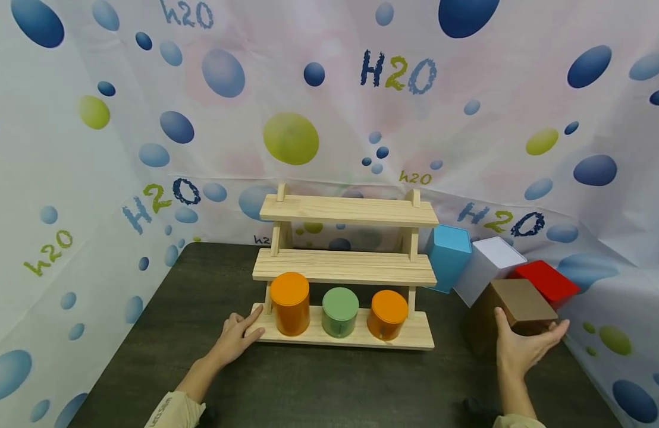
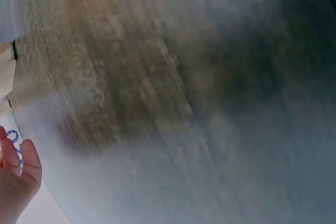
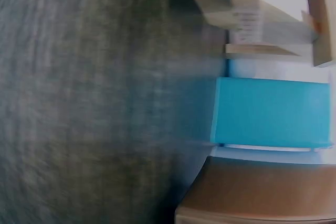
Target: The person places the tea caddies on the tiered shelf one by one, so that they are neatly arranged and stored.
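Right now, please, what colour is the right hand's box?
The box is brown, clearest in the head view.

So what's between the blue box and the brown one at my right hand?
The white box stands between the blue box and the brown box at your right hand; the head view shows this.

Near back edge of tabletop [image 1: 361, 386], about midway across: rack [image 1: 344, 267]. On its bottom tier [image 1: 316, 318], left to right: left canister [image 1: 290, 309], middle canister [image 1: 340, 315], right canister [image 1: 388, 318]. Beyond rack, toward right edge: first box [image 1: 451, 255], second box [image 1: 487, 267], third box [image 1: 549, 282]. Before second and third: fourth box [image 1: 521, 295].
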